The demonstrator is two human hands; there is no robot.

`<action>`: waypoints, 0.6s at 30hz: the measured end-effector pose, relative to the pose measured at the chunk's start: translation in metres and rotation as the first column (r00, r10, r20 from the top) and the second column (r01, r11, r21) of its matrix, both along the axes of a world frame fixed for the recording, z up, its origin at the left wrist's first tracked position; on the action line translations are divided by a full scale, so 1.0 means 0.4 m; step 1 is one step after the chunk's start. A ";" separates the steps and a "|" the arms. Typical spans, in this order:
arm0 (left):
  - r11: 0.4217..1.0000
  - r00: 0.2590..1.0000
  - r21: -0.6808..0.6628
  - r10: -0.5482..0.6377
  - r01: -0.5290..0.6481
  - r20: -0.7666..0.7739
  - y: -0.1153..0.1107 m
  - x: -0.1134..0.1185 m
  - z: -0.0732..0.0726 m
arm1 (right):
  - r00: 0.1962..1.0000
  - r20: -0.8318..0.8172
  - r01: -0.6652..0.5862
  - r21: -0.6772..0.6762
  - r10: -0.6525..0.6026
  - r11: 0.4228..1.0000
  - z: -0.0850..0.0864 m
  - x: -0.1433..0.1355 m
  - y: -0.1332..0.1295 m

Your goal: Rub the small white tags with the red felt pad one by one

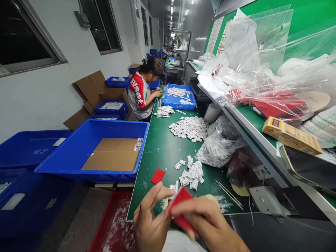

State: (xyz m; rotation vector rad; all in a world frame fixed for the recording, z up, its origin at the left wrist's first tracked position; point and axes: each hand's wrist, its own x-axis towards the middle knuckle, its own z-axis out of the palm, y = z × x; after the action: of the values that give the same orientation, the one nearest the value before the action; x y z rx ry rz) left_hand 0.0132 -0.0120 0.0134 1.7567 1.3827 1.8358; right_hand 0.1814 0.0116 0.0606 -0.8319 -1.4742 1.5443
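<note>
Low at the table's near edge, my left hand (152, 217) pinches a small white plastic part (174, 189) between thumb and fingers. My right hand (207, 218) grips a folded red sheet (183, 199), blurred by motion, held against or close to the white part; I cannot tell whether they touch. A second flat red piece (158, 176) lies on the green table just beyond my left hand. Past my hands sits a small loose pile of white plastic parts (193, 174). Metal tweezers (229, 194) lie to the right of my right hand.
A larger heap of white parts (190, 127) and a filled plastic bag (219, 147) stand farther back. At left is a big blue bin (65, 154) with cardboard inside. A co-worker (144, 91) sits near a blue tray (181, 105). A cluttered shelf (244, 122) overhangs the right.
</note>
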 end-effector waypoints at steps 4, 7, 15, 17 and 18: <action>0.999 0.996 0.032 -0.027 0.024 0.088 0.005 -0.001 -0.022 | 0.984 -0.148 0.075 -0.163 -0.100 0.984 -0.008 -0.010 0.010; 0.999 0.988 -0.023 -0.038 0.042 0.151 0.007 -0.004 -0.029 | 0.983 -0.135 0.096 -0.182 -0.121 0.979 -0.005 -0.014 0.015; 0.869 0.607 -0.153 -0.193 0.470 0.771 0.028 0.005 0.041 | 0.934 -0.217 0.228 -0.249 -0.284 0.941 0.005 -0.016 0.023; 0.778 0.437 -0.183 -0.127 0.601 0.890 0.027 0.009 0.053 | 0.948 -0.275 0.089 -0.253 -0.160 0.963 0.004 -0.013 0.026; 0.736 0.389 -0.196 -0.099 0.648 0.916 0.024 0.010 0.057 | 0.959 -0.277 -0.007 -0.240 -0.062 0.971 0.005 -0.011 0.027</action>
State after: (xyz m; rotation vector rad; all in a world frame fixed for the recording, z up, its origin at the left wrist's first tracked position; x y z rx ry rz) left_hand 0.0171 -0.0022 0.0361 0.5416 0.7757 1.4451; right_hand 0.1771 0.0223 0.0627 -0.7268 -1.0798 1.7619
